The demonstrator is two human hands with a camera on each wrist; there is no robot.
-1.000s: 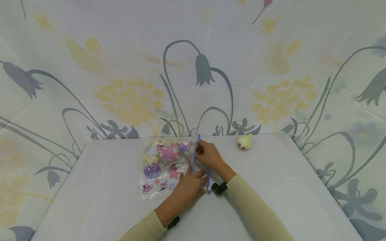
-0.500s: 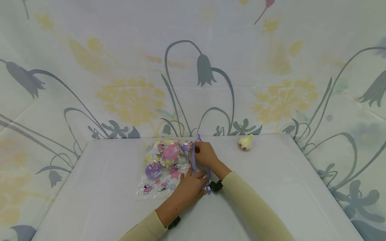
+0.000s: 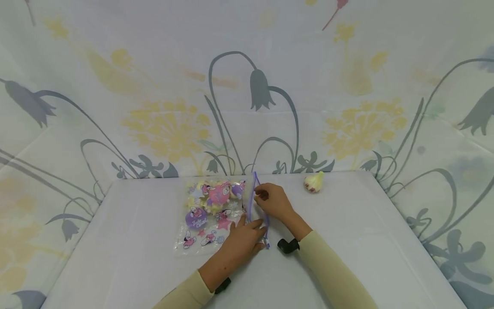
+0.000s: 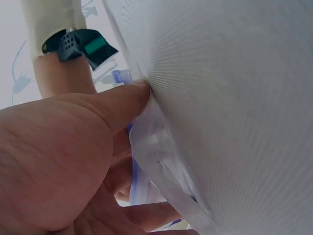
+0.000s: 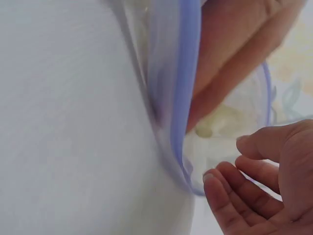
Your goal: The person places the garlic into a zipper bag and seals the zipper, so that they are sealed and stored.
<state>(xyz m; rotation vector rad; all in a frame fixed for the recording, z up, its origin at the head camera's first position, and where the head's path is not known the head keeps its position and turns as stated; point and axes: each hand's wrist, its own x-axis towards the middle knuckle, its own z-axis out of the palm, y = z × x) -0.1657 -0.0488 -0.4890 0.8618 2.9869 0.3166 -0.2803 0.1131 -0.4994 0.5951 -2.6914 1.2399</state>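
Observation:
A clear zip bag [image 3: 208, 249] printed with pink and purple pictures lies flat, its purple-edged mouth gaping toward the right. Pale yellow lumps [image 3: 193, 202] show through the plastic in its far half. My left hand [image 3: 241, 240] rests over the mouth's near part with fingers spread and fairly straight; in the right wrist view its fingers [image 5: 234, 54] reach behind the purple zip strip [image 5: 188, 63]. Beside the far part of the mouth is my right hand [image 3: 274, 201], its fingers loosely bent and the thumb apart from them, with nothing between.
A garlic bulb [image 3: 313, 182] lies near the back edge of the white table [image 3: 347, 214], right of the bag. Flowered cloth [image 3: 262, 128] hangs behind and at both sides. A black wrist camera [image 3: 288, 246] sits by my right wrist.
My right hand, whose fingers were inside the bag's mouth half a second ago, has drawn back a little to the right. The left hand and the bag stay about where they were.

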